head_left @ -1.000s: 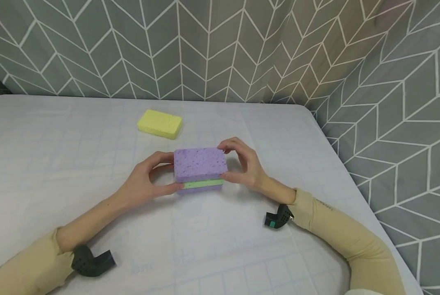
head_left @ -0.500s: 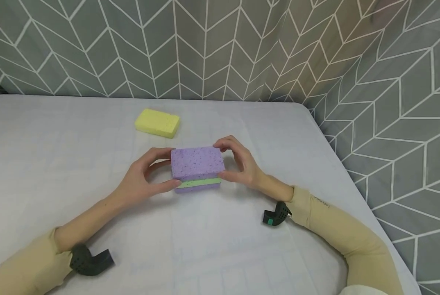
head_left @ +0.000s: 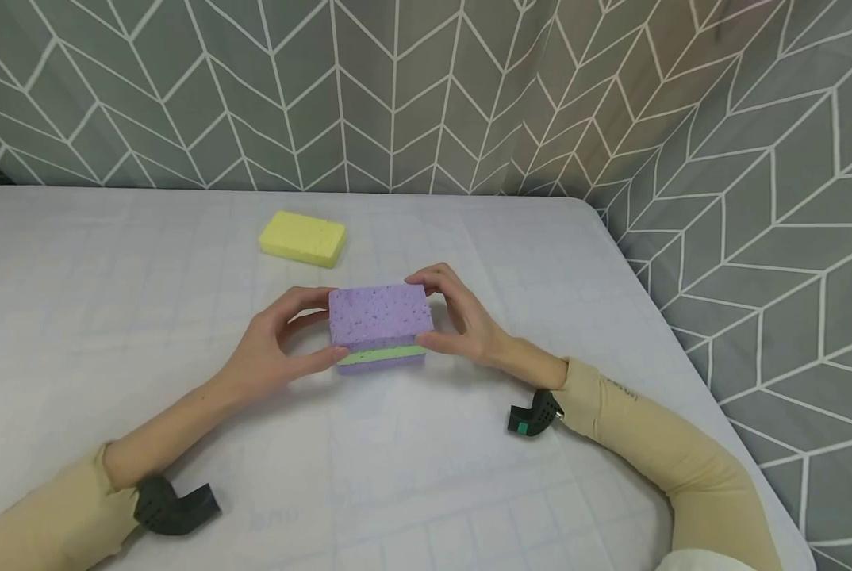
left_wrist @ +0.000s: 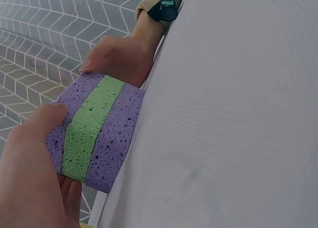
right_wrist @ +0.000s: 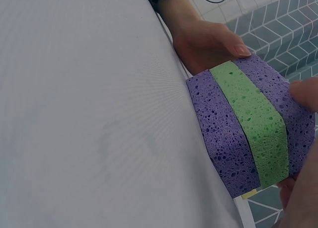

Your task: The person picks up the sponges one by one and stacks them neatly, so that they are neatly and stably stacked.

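Note:
A stack of three sponges sits on the white table in front of me: an upper purple sponge (head_left: 381, 316), a green sponge (head_left: 379, 355) in the middle, and a lower purple sponge (head_left: 383, 364). My left hand (head_left: 279, 337) grips the upper purple sponge at its left end, thumb on the near edge and fingers on the far side. From the right end, my right hand (head_left: 465, 321) holds the same sponge between thumb and fingers. Both wrist views show the layers edge-on, purple, green (left_wrist: 92, 128), purple, with each thumb on the upper layer.
Behind the stack, slightly left, a yellow sponge (head_left: 302, 238) lies flat on the table (head_left: 426, 476). A grey curtain (head_left: 369, 95) with white lines hangs along the table's back and right edges.
The head view drifts slightly left. My right fingertips have slid a little inward along the upper purple sponge's edges. The stack, the left hand's grip and the yellow sponge look otherwise the same.

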`<state>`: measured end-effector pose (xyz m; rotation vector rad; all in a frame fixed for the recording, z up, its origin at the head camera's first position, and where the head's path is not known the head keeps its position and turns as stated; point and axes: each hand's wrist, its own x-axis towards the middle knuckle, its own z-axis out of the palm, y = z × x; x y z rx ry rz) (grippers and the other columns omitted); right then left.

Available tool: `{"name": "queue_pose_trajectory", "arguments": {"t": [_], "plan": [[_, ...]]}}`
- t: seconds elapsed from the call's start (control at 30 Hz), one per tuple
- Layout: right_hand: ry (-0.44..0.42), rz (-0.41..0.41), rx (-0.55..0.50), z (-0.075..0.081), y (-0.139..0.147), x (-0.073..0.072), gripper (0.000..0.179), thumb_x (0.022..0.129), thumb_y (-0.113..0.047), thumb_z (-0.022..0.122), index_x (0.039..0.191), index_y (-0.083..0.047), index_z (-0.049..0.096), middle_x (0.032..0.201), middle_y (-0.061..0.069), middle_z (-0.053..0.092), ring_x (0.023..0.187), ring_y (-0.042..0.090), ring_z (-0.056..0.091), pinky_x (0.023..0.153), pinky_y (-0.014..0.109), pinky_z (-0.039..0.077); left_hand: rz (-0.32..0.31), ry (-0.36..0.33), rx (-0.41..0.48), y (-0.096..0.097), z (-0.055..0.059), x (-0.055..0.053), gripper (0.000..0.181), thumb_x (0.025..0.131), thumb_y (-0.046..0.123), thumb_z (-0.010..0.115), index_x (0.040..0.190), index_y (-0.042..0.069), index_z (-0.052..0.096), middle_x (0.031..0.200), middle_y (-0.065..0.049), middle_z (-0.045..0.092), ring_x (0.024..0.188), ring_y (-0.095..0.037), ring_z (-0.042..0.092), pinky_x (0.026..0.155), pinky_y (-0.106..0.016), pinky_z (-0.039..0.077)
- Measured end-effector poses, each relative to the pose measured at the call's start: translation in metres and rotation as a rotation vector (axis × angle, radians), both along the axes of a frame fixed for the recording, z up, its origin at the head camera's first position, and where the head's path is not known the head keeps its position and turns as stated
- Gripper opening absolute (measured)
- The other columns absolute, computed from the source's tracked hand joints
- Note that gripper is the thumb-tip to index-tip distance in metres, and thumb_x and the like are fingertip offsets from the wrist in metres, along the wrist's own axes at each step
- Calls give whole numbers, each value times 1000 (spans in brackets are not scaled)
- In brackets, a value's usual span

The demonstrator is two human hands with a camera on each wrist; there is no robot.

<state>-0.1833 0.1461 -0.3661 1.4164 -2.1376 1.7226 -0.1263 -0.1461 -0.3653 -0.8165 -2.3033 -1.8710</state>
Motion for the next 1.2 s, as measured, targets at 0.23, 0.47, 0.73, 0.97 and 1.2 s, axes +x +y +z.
{"name": "queue_pose_trajectory", "arguments": {"t": [0.23,0.47,0.73,0.97,1.2], "plan": [[20,-26,4,0,0,2,73,88,-46,70,128,12,50,122,25,48,111,24,47,101,32,41,1,33,13,1,1,2,72,75,-8,82,139,8,54,132,-6,56,126,-16,53,108,-29,48],[27,-40,19,-1,0,2,71,88,-46,70,129,9,51,123,23,49,112,26,47,101,32,41,12,80,68,4,2,2,69,73,-15,79,136,-5,53,130,-13,55,123,-18,56,108,-33,49],[38,-47,23,-1,1,2,69,88,-46,70,128,8,52,123,21,50,113,26,47,101,32,42,19,108,102,4,3,2,64,75,-17,76,135,-4,55,130,-17,55,121,-19,56,109,-32,48],[58,-36,14,-3,2,2,69,89,-45,69,129,8,51,123,21,50,113,25,46,100,31,42,33,118,212,2,7,-3,46,85,-17,65,129,-10,55,127,-21,56,119,-23,56,110,-32,47],[59,-28,6,-2,1,1,69,90,-45,69,129,8,51,123,20,50,112,25,47,100,32,42,105,83,201,-17,14,-25,43,89,-13,63,130,-12,53,130,-18,56,119,-20,56,109,-25,46]]}}
